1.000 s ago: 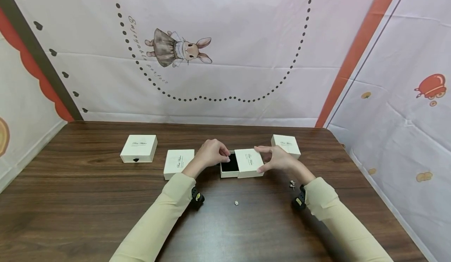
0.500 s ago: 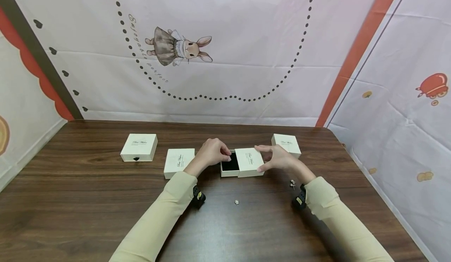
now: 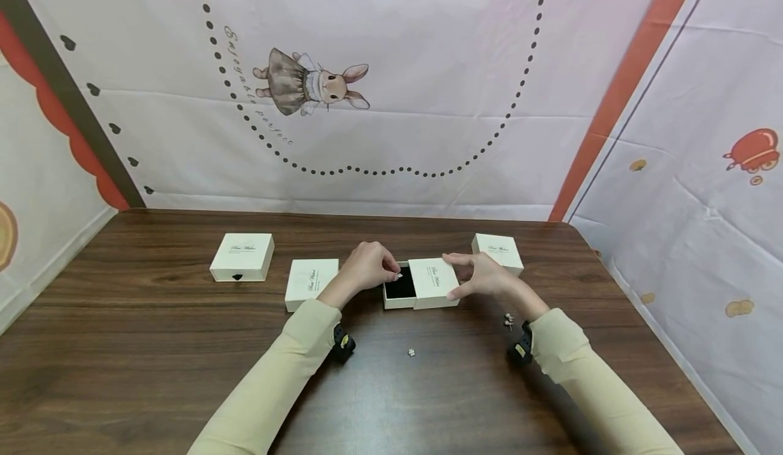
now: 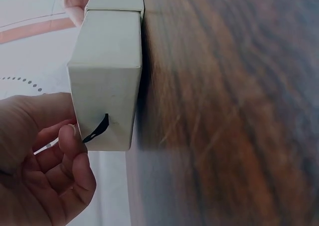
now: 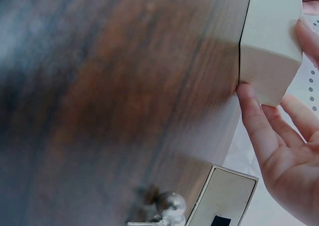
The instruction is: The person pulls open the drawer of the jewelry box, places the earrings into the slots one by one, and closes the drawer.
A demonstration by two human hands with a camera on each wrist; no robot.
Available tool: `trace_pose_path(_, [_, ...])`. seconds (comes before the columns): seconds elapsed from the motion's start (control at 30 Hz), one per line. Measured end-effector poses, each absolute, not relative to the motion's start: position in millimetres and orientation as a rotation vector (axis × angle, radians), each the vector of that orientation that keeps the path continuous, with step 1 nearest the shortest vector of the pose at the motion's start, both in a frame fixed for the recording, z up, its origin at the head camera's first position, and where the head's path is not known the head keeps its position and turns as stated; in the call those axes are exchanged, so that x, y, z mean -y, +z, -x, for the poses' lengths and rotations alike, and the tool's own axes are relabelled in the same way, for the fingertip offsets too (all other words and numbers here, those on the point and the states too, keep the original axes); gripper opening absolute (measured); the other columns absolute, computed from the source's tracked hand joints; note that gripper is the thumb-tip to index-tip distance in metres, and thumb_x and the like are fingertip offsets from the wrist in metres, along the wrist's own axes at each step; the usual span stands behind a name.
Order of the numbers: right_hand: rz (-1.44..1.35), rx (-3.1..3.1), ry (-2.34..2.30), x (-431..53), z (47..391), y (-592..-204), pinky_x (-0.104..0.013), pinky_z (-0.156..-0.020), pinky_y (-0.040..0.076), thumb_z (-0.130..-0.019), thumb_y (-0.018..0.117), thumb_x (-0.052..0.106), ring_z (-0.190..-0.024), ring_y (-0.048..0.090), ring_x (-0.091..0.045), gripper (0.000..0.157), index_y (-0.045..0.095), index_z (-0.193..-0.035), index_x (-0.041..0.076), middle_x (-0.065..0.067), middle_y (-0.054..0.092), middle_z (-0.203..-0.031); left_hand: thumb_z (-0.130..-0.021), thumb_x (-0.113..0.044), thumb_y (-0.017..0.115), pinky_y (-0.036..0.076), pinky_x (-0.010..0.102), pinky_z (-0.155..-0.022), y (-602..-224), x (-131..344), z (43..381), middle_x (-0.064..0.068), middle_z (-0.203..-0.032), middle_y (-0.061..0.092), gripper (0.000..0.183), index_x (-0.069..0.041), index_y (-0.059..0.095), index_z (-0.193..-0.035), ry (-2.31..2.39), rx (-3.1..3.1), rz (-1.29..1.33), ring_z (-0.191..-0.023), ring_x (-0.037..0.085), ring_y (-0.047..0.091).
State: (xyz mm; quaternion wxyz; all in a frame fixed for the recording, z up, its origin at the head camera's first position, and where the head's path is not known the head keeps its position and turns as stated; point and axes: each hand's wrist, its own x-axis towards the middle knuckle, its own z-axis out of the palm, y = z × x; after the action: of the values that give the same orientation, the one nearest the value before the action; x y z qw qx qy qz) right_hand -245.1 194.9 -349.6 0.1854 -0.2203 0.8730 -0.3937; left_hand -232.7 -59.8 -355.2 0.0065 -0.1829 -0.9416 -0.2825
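Observation:
A cream jewelry box [image 3: 432, 283] with printed lettering lies mid-table, its drawer [image 3: 399, 302] slid partly out to the left and lined in black. My left hand [image 3: 369, 266] reaches over the drawer's open part, fingers curled, pinching a tiny white stud earring [image 3: 400, 275] above the lining. A black ribbon tab [image 4: 99, 129] hangs from the drawer's end beside those fingers in the left wrist view. From the other side, my right hand [image 3: 483, 275] grips the box's sleeve between thumb and fingers. Its fingertips press the sleeve's end [image 5: 270, 76] in the right wrist view.
Closed cream boxes stand around: one at far left [image 3: 242, 256], one near my left forearm [image 3: 304, 283], one behind my right hand [image 3: 498, 249]. A flower-shaped stud [image 3: 411, 352] lies in front. Small round-headed studs [image 3: 508, 320] lie by my right wrist.
A tiny white stud now shows at my left fingertips, where it was hidden before. Both hands and the box have barely moved.

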Motion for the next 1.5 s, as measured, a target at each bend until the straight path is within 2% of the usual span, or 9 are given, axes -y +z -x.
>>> trace_pose_path(0.27, [0.630, -2.441, -1.134, -195.3, 245.6, -350.5, -0.039, -0.086, 0.047, -0.067, 0.081, 0.013, -0.109, 0.055, -0.034, 0.083, 0.038, -0.137, -0.001, -0.019, 0.032, -0.143, -0.077, -0.021, 0.073, 0.048, 0.032, -0.072, -354.5, 58.0, 233.1, -0.008, -0.076, 0.067, 0.004, -0.017, 0.074, -0.076, -0.849, 2.976, 0.562, -0.075, 0.010, 0.060])
trace_pose_path(0.57, [0.611, -2.431, -1.159, -196.1, 245.7, -351.9, -0.040, -0.086, 0.047, -0.067, 0.080, 0.010, -0.110, 0.054, -0.034, 0.083, 0.037, -0.137, -0.002, -0.020, 0.031, -0.143, -0.078, -0.017, 0.072, 0.048, 0.036, -0.076, -354.7, 56.1, 233.9, -0.007, -0.075, 0.068, 0.005, -0.017, 0.074, -0.073, -0.831, 2.973, 0.562, -0.076, 0.012, 0.059])
trace_pose_path(0.77, [0.638, -2.437, -1.145, -195.8, 246.1, -351.3, -0.036, -0.084, 0.048, -0.066, 0.081, 0.013, -0.107, 0.056, -0.033, 0.084, 0.037, -0.136, -0.003, -0.020, 0.031, -0.143, -0.077, -0.020, 0.073, 0.048, 0.032, -0.073, -354.4, 59.2, 232.2, -0.006, -0.079, 0.068, 0.005, -0.015, 0.074, -0.080, -0.877, 2.960, 0.559, -0.076, 0.011, 0.060])
trace_pose_path(1.07, [0.652, -2.439, -1.131, -194.9, 246.2, -350.2, -0.035, -0.083, 0.049, -0.066, 0.081, 0.013, -0.107, 0.056, -0.033, 0.085, 0.037, -0.136, -0.002, -0.021, 0.030, -0.143, -0.076, -0.018, 0.074, 0.047, 0.024, -0.062, -343.6, 73.0, 217.6, -0.005, -0.078, 0.068, 0.014, -0.011, 0.074, -0.088, -1.195, 2.883, 0.514, -0.068, 0.005, 0.059])
trace_pose_path(1.37, [0.643, -2.474, -1.088, -195.5, 246.3, -350.3, -0.037, -0.083, 0.048, -0.067, 0.081, 0.016, -0.106, 0.057, -0.033, 0.084, 0.037, -0.137, -0.001, -0.020, 0.032, -0.143, -0.077, -0.016, 0.073, 0.049, 0.025, -0.067, -341.7, 78.6, 200.9, -0.004, -0.084, 0.070, 0.017, -0.008, 0.072, -0.092, -1.495, 2.845, 0.543, -0.073, 0.006, 0.062])
trace_pose_path(1.5, [0.644, -2.473, -1.088, -195.5, 246.8, -350.3, -0.034, -0.081, 0.049, -0.067, 0.081, 0.016, -0.102, 0.058, -0.030, 0.084, 0.037, -0.137, -0.001, -0.020, 0.031, -0.143, -0.077, -0.015, 0.073, 0.050, 0.025, -0.068, -342.1, 78.7, 193.9, 0.002, -0.090, 0.070, 0.022, -0.004, 0.070, -0.096, -1.638, 2.818, 0.583, -0.077, 0.008, 0.064])
